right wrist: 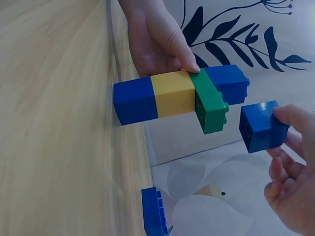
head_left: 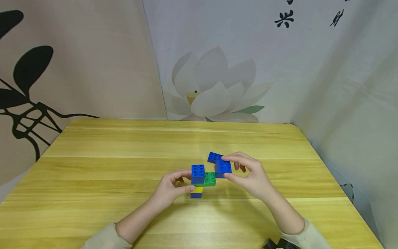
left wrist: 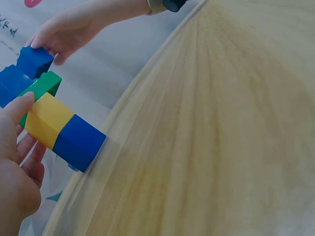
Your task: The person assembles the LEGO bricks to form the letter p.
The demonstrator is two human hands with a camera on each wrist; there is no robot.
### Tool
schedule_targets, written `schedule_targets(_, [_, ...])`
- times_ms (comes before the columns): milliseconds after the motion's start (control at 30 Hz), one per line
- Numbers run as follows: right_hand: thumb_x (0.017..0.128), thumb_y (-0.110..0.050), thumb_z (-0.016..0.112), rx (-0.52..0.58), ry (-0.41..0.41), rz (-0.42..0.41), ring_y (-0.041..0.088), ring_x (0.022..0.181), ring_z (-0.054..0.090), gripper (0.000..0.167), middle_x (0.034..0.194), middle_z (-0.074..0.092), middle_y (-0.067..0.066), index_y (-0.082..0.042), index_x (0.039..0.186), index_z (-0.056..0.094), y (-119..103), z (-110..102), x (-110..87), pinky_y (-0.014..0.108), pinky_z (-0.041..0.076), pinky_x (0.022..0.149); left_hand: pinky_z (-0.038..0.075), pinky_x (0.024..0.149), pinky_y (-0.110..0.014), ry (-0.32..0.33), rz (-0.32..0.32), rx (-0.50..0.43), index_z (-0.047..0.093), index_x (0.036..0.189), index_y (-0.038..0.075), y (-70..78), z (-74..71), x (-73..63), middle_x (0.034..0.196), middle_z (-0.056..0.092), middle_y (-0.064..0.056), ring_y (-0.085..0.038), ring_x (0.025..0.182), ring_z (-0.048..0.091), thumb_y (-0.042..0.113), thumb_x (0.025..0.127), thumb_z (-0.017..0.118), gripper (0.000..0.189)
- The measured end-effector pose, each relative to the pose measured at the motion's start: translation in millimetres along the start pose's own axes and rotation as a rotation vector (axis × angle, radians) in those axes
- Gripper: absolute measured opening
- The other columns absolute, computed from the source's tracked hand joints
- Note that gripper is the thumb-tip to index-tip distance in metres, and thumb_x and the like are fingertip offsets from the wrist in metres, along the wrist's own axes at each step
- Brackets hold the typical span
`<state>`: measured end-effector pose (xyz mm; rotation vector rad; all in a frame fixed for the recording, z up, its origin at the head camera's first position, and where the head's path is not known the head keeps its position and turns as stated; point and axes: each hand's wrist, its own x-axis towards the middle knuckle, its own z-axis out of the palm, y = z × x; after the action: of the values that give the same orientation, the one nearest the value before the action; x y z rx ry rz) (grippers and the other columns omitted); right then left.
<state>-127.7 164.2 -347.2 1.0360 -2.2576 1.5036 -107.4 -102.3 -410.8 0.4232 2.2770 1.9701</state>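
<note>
My left hand grips a small tower of toy building bricks, thumb on its near side at the green piece. From the bottom up it has a blue brick, a yellow brick, a flat green brick jutting to the right, and a blue brick over the green one's left half. Bare studs show on the green brick's right half. Just right of them, my right hand pinches another blue brick between thumb and fingers; a gap separates it from the green brick in the right wrist view.
A longer, flat blue brick lies on the wooden table behind the right hand's brick. Black objects show by the right sleeve at the bottom edge. Printed cloth hangs behind the table.
</note>
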Motion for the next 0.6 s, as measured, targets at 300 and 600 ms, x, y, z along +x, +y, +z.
schedule_targets(300, [0.076,0.006,0.076,-0.001,-0.028,0.015,0.016,0.072,0.044,0.039,0.102,0.063,0.004,-0.004,0.113,0.068,-4.9,6.0,2.4,0.033,0.034,0.056,0.040,0.085,-0.044,-0.001,0.000,0.007,0.071,0.110,0.013,-0.1,0.3,-0.2,0.100,0.066,-0.001,-0.030,0.099,0.053,0.015,0.080,0.079,0.031])
schedule_targets(600, [0.076,0.005,0.077,-0.025,-0.036,0.045,0.019,0.071,0.044,0.040,0.099,0.062,0.002,-0.005,0.113,0.068,0.6,9.4,-0.5,0.035,0.034,0.056,0.040,0.085,-0.042,-0.002,0.005,0.005,0.071,0.110,0.014,-0.3,0.4,-0.1,0.100,0.066,-0.001,-0.028,0.099,0.054,0.015,0.080,0.079,0.031])
